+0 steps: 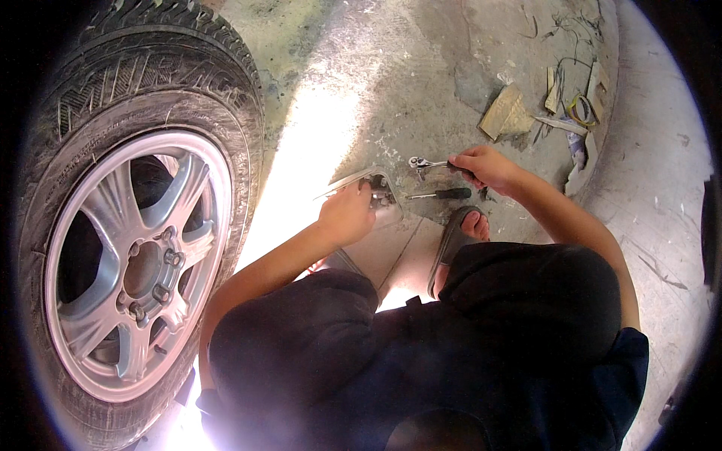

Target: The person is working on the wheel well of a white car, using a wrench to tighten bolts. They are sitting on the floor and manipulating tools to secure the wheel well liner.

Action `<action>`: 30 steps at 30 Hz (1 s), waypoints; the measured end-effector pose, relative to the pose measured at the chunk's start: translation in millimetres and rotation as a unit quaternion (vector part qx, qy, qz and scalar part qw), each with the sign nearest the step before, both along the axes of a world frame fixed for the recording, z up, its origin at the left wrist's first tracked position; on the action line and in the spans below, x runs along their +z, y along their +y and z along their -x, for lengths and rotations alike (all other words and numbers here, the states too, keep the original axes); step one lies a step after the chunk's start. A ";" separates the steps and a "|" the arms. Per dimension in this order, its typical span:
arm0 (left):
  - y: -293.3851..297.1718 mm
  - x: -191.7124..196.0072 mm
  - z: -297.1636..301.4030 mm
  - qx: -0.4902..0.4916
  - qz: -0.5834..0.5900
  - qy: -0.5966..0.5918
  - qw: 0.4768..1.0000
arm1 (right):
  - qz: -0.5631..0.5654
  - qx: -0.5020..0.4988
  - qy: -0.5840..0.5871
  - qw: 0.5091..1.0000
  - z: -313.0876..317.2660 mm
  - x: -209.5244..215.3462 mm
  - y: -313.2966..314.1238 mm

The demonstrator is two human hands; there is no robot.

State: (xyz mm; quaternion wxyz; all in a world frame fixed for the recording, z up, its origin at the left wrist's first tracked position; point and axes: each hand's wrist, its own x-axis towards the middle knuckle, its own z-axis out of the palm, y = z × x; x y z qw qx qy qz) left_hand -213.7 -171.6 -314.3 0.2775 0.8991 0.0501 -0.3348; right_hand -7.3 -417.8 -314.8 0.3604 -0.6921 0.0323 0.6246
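My right hand (485,167) is closed round the dark handle of a ratchet wrench (425,162), its shiny round head pointing left over the floor. Lower and to the left, my left hand (350,214) reaches into a shallow light-coloured tray (388,216). Its fingers are curled and partly hidden, so whatever they grip cannot be made out. Several small metal parts (383,197) lie in the tray beside those fingers. Between the two hands a screwdriver-like tool (451,194) with a black handle and thin metal shaft rests near my sandalled foot (474,225).
A large wheel (143,263) with a silver spoked rim and worn tyre stands close on my left. Scraps of cardboard (508,113), wire and a yellow loop (580,110) litter the far right of the stained concrete floor (406,68). Bright light streaks across it.
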 end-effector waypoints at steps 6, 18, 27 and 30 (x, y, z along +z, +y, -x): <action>-0.6 -0.9 -1.1 -0.023 -0.017 -0.014 0.999 | -0.001 0.005 -0.001 1.000 -1.2 -2.1 -1.5; 3.4 -1.4 -0.3 -0.023 0.001 0.007 1.000 | 0.010 0.015 -0.019 1.000 -2.5 -5.1 0.0; 6.3 -2.4 0.8 -0.027 0.002 0.014 1.000 | 0.006 -0.009 -0.005 1.000 -1.8 0.3 1.3; 7.8 -3.1 -2.2 -0.036 0.010 0.005 0.999 | 0.002 -0.008 -0.006 1.000 -2.0 0.4 0.9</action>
